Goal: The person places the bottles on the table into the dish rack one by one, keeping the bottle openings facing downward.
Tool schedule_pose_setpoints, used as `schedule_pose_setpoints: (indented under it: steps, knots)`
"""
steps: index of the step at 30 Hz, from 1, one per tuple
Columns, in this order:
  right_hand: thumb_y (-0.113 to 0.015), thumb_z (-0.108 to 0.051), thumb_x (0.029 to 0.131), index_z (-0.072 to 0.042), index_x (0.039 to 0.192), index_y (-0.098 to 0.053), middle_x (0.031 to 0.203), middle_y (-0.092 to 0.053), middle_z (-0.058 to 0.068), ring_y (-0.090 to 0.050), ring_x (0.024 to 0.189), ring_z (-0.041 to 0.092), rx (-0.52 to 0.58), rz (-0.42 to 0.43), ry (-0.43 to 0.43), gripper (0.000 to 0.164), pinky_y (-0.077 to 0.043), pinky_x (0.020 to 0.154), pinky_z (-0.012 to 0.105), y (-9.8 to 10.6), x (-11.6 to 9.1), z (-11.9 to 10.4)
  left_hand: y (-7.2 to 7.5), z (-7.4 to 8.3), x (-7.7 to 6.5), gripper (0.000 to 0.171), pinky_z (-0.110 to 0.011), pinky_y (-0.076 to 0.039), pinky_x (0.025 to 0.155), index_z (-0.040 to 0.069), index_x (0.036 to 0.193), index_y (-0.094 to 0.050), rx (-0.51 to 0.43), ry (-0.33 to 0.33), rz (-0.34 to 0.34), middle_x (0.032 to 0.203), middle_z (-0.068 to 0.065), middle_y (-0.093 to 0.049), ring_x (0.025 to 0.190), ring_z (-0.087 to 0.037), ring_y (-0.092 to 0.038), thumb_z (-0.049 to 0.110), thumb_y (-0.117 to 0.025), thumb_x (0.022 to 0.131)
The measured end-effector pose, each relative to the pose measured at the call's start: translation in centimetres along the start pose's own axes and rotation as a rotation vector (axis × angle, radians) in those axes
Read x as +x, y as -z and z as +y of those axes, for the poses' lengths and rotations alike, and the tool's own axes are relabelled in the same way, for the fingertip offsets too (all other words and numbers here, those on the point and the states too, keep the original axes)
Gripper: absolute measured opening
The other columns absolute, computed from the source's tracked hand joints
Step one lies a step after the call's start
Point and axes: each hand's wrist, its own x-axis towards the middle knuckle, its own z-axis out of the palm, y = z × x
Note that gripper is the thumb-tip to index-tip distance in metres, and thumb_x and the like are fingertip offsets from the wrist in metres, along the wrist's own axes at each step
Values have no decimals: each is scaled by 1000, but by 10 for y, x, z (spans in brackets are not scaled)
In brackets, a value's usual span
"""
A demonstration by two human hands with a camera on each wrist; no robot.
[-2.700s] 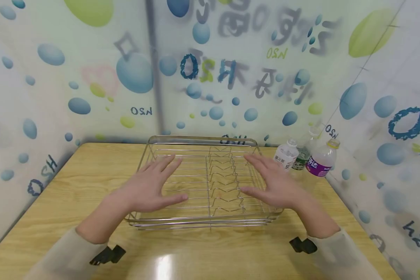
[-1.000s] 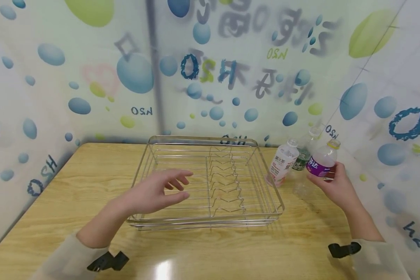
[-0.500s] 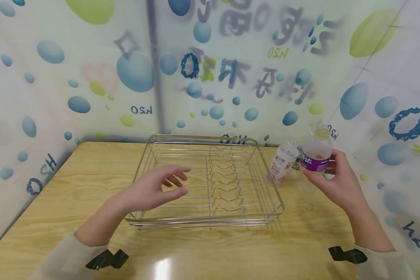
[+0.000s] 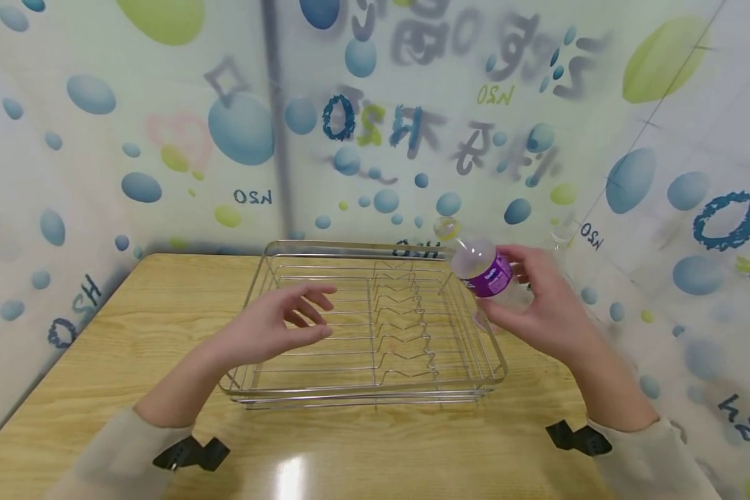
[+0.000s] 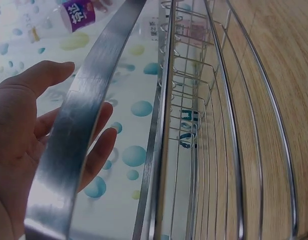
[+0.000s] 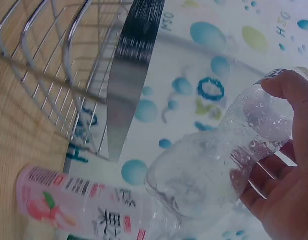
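Note:
My right hand grips a clear plastic bottle with a purple label, tilted with its yellow-ringed neck pointing left over the back right corner of a wire dish rack. The right wrist view shows the clear bottle's body with droplets inside and my fingers curled round it. My left hand hovers over the rack's left part, fingers loosely bent and holding nothing. In the left wrist view that hand appears beside the rack's flat metal rim.
A pink-labelled peach drink bottle stands right of the rack, mostly hidden behind the right hand in the head view. Behind it a clear bottle's neck shows. Patterned curtain-like walls close off the wooden table's back and sides.
My right hand reached from over the rack to the purple-labelled bottle, gripped it, lifted it and carried it left, tilting it. The left hand's fingers have relaxed, the hand staying over the rack.

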Motion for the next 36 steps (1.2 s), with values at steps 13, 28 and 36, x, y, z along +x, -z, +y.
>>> schedule_pose_setpoints:
  steps: [13,28,36]
  knots:
    - [-93,-23,86,-12,149,-59,139,-65,9,-65,122,30,-132,-155,101,73,-62,99,53,-37,14,-25,-1,5,2,78,-44,-65,98,14,162,-49,-35,10,58,143,-10,-66,123,-30,-73,22,-88,96]
    - [-95,-37,84,-15,149,-65,135,-71,8,-68,122,31,-319,-238,271,75,-59,102,53,-63,18,-41,-12,24,16,84,-55,-60,107,17,158,-58,207,-138,108,154,-6,-64,137,-31,-64,35,-97,86]
    - [-93,-44,87,-17,148,-64,139,-73,5,-66,135,31,-327,-335,239,73,-52,117,57,-74,21,-54,-24,39,29,78,-48,-65,99,17,151,-65,519,-239,56,142,-5,-72,125,-29,-73,42,-96,85]
